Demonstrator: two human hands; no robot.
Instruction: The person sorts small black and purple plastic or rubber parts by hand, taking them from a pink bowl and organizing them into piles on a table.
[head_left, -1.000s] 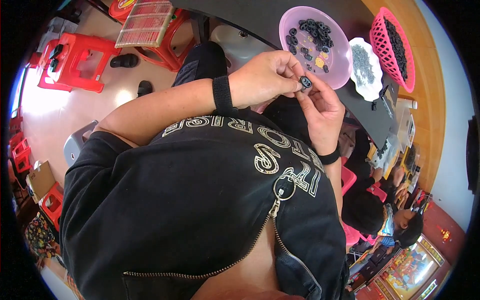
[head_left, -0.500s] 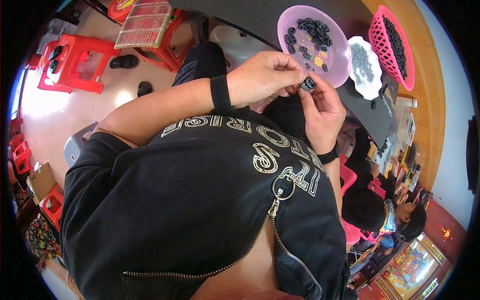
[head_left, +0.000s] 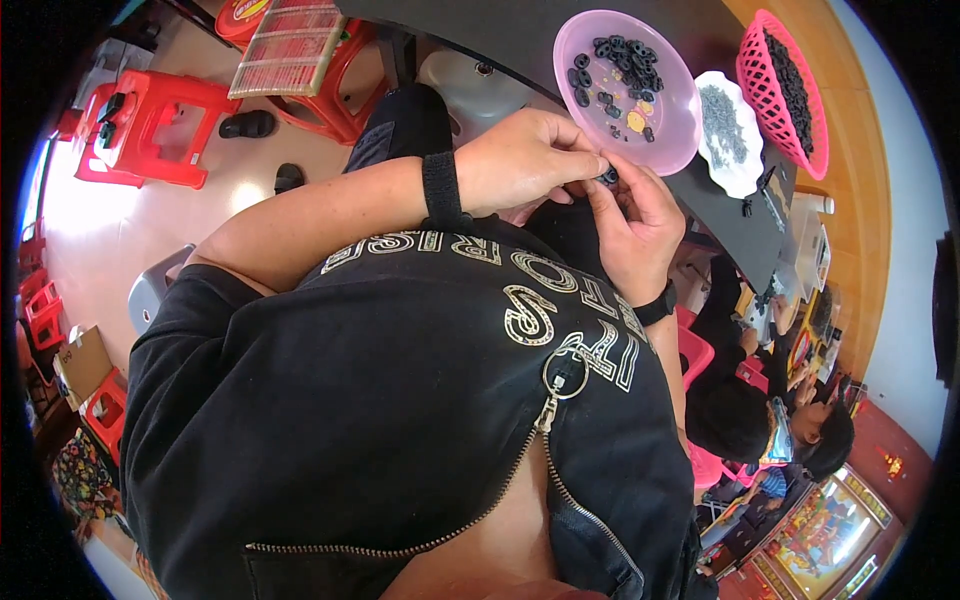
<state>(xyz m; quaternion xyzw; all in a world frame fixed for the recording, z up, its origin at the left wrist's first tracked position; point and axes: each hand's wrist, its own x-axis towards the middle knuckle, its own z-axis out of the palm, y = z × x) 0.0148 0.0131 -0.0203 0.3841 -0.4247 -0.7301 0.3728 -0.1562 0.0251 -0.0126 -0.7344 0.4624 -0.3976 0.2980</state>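
Between the fingertips of both hands is a small black cord lock (head_left: 608, 176), a rounded piece with two holes, mostly covered now by fingers and thumbs. My left hand (head_left: 525, 158) is closed in a pinch at its left side. From the right, my right hand (head_left: 642, 228) pinches it between thumb and fingers. Just beyond them, a pink plastic bowl (head_left: 672, 135) holds several similar black pieces and a few yellowish bits. To its right is a white scalloped dish (head_left: 742, 180) with a heap of tiny grey parts, perhaps springs.
A pink lattice basket (head_left: 757, 92) full of black parts stands at the far right of the dark table (head_left: 470, 32). Red plastic stools (head_left: 190, 95) and slippers (head_left: 247, 123) are on the floor at left. Another person (head_left: 735, 415) sits at the right.
The cord lock has shifted slightly left and down and is now more covered by my fingers. My right hand has drawn in closer to my left.
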